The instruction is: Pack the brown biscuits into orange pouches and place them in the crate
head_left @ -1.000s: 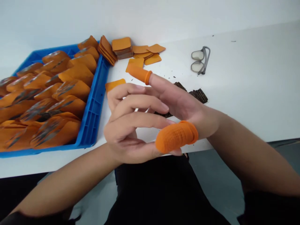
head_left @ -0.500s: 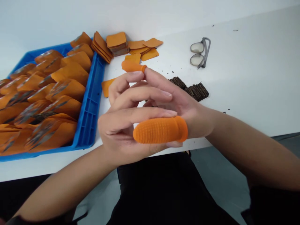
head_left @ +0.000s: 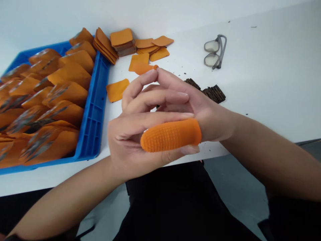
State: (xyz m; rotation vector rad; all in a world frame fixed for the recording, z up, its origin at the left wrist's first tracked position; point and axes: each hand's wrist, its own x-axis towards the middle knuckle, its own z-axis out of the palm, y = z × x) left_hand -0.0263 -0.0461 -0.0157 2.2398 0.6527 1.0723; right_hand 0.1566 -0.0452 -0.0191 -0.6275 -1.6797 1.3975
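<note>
Over the table's front edge, my left hand [head_left: 135,134] reaches across my right hand [head_left: 198,100]. Its index finger and thumb pinch the cuff of a ribbed orange finger cot [head_left: 170,135], which is worn on my right thumb. My right hand is open, with thumb and index finger spread apart and nothing visible in the palm. A second orange finger cot [head_left: 144,68] covers the right index fingertip, close to a left fingertip. My left hand's other fingers lie across the right palm and hide part of it.
A blue crate [head_left: 92,110] full of orange pieces in clear wrapping stands left. Behind are a stack of orange cards [head_left: 122,37] and loose orange cards [head_left: 117,90]. Dark brown stick bundles [head_left: 214,93] lie beyond my right hand, glasses [head_left: 215,52] farther back. Dark crumbs dot the white table.
The thumb cot's cuff, bunched into a thick ring before, now lies smoother toward the thumb's base. My left thumb has slid slightly right along it. The whole view has shifted a little.
</note>
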